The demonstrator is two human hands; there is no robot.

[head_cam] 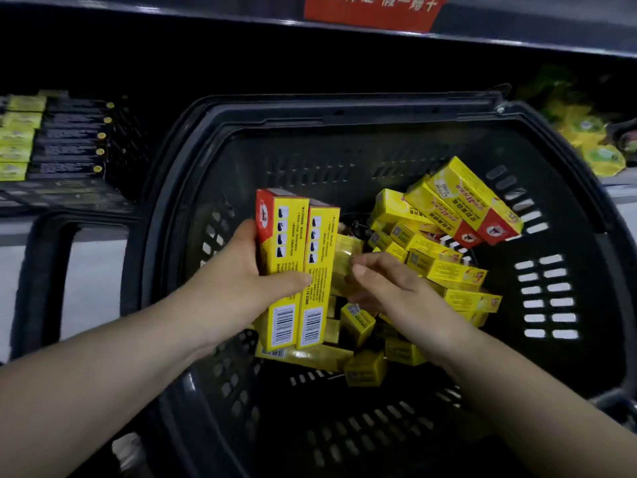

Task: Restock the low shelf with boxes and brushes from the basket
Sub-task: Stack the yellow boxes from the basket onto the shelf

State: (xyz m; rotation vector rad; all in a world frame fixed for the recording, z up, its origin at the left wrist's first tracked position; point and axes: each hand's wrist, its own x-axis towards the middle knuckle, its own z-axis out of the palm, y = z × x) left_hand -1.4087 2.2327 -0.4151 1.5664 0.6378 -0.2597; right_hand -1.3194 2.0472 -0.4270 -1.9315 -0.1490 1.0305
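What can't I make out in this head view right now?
Head view:
- Right hand: motion-blurred; grip on the gold box unclear; left hand's yellow boxes half-cover it.
- Brushes: none seen; any would lie under the box pile in the basket.
- Shelf stock: dark, blurred; free space unreadable.

Red sign cut by the top edge, print on the upright boxes in the left hand too small for us to read, grip of the right hand blurred, far-left shelf stock and far-right yellow packets smeared
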